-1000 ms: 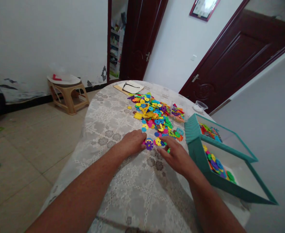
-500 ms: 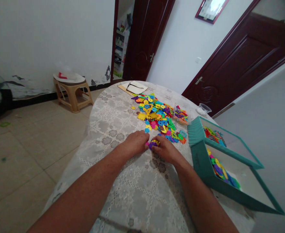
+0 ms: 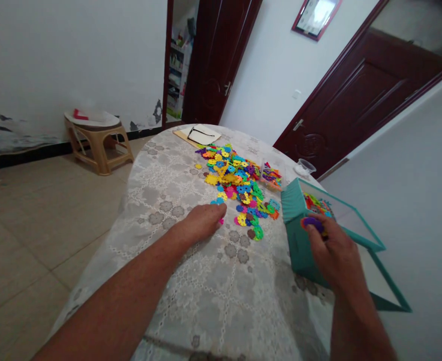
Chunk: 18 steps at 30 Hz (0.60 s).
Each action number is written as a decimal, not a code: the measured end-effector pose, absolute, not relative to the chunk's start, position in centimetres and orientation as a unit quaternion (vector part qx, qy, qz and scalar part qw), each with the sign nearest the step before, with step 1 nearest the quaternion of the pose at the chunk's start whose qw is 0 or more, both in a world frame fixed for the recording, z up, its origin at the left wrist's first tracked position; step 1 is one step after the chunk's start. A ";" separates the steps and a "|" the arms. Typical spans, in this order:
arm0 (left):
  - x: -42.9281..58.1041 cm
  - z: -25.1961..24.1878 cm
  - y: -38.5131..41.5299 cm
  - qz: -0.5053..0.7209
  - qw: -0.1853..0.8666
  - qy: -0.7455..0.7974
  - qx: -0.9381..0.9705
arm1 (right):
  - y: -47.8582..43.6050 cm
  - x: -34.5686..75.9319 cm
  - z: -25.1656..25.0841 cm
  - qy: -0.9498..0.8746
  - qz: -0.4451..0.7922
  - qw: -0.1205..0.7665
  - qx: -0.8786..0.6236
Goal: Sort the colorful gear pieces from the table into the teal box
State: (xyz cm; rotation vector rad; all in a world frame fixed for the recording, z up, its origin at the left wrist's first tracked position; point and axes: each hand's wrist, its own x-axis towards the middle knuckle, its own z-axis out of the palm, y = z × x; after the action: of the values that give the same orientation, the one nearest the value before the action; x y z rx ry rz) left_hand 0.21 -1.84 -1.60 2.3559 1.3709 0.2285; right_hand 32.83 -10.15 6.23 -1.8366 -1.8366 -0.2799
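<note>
At teal box (image 3: 299, 253): R hand (image 3: 337, 250) clamped on purple pc (image 3: 313, 223); L hand (image 3: 203, 220) by pink pc (image 3: 221, 220), grip unclear.

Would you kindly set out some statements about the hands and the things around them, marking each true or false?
1. The right hand holds a purple disc. True.
2. The teal box is shut. False: it stands open, with colourful pieces visible inside.
3. A pink piece shows at the left hand. True.
4. The glasses lie on the floor. False: they lie at the far end of the table.
5. A stool stands left of the table. True.
</note>
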 end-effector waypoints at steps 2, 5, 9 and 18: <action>0.0 -1.7 -1.8 0.090 0.214 0.489 0.841 | -10.5 36.1 6.5 -0.640 -0.154 0.245 -0.711; -0.1 -1.8 -1.5 0.094 0.223 0.496 0.834 | -10.6 40.1 5.7 -0.609 -0.172 0.195 -0.749; -0.3 -1.8 -1.0 0.110 0.226 0.510 0.822 | -10.2 43.2 3.8 -0.592 -0.172 0.150 -0.773; -1.6 -1.8 -0.4 0.120 0.216 0.554 0.795 | -9.9 38.1 4.2 -0.664 -0.158 0.248 -0.687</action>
State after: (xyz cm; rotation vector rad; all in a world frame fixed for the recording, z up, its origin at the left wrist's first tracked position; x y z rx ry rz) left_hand -1.57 -0.38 -1.78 2.2034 1.5367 0.3326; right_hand 38.14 -9.88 4.21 -1.8729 -1.8105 -0.4298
